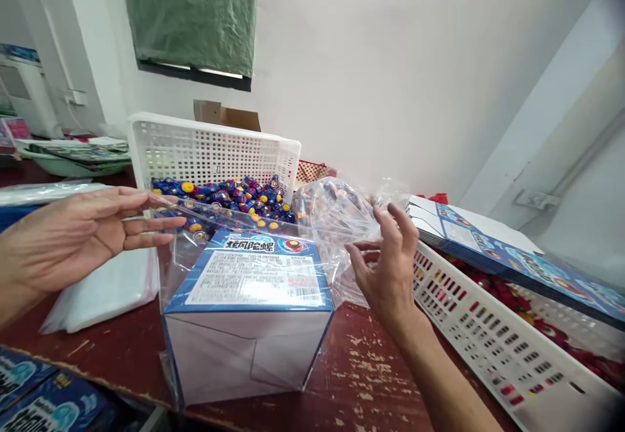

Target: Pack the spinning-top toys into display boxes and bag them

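A blue and white printed box [249, 347] stands on the dark red table [364, 367], partly inside a clear plastic bag [336, 243] whose mouth spreads beyond the box's far edge. My left hand [92, 237] is at the bag's left edge, its fingers apart and pointing right, palm visible. On the other side, my right hand [390, 269] is raised beside the bag's right edge with thumb and fingers spread. Neither hand closes on the plastic.
A white basket [209, 152] of blue and yellow toys stands behind the box. Flat clear bags [112, 282] lie at left. At right, flattened cartons [508, 250] rest over a white basket [469, 321] of red items. More blue boxes [53, 399] are at lower left.
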Demonstrator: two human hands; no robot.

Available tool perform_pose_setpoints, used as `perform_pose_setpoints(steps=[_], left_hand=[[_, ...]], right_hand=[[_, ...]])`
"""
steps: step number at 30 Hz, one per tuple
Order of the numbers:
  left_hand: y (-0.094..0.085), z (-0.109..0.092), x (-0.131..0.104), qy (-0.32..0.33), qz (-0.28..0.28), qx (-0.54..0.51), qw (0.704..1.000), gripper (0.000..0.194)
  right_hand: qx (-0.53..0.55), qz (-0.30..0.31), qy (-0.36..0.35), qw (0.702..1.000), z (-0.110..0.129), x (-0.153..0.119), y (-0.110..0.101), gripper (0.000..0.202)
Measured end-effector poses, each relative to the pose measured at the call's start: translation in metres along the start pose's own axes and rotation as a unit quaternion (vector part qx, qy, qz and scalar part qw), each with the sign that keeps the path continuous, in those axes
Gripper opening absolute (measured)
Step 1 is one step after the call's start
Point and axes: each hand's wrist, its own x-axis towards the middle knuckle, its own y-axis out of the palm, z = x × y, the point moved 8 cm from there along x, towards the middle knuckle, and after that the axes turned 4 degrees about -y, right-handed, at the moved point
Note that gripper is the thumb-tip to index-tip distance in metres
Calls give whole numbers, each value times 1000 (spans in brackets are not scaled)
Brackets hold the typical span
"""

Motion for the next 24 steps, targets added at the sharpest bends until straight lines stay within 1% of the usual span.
perform_pose_setpoints(steps=[2, 4, 6, 8, 10, 11, 12, 14, 16, 17, 19, 20, 21, 22, 24], left_hand=[[0, -1, -3, 10, -2, 7, 1000, 27], [2, -2, -7, 19, 4, 17, 1000, 26], [6, -4, -13, 35, 11, 22, 999, 25], [7, -6, -20, 62, 1, 25, 998, 25], [6, -4, -29, 102, -16, 24, 994, 23], [5, 1, -35, 122, -25, 21, 992, 21], [1, 8, -40, 140, -36, 19, 989, 18], [-8, 32, -52, 166, -61, 32, 984, 10], [-20, 61, -63, 193, -110, 113, 968, 7], [-24, 73, -70, 217, -132, 181, 950, 9], [-21, 92, -82, 280, -146, 303, 899, 21], [-17, 99, -87, 309, -143, 341, 876, 28], [-12, 104, -90, 333, -135, 356, 863, 34], [-7, 107, -92, 347, -124, 361, 857, 39], [3, 113, -92, 354, -105, 356, 859, 45]], right_hand=[[-29, 44, 7, 999, -6, 8, 7, 29], [-43, 69, -6, 997, -9, 13, 8, 15], [-25, 62, 9, 998, -13, 15, 0, 11], [-8, 39, 38, 999, -14, 10, -13, 8], [-9, 15, 39, 999, -8, -3, -24, 5], [-15, 3, 26, 1000, -3, -12, -29, 5], [-23, -8, 10, 1000, 1, -24, -32, 7], [-35, -15, -16, 999, 8, -54, -32, 14], [-42, 0, -34, 999, 12, -85, -22, 20], [-39, 13, -36, 998, 14, -99, -15, 23], [-20, 36, -34, 999, 19, -119, 1, 25], [-6, 41, -31, 999, 23, -124, 8, 25], [4, 46, -27, 999, 26, -126, 14, 25], [8, 52, -23, 998, 30, -126, 20, 25], [4, 64, -18, 998, 37, -123, 30, 27]])
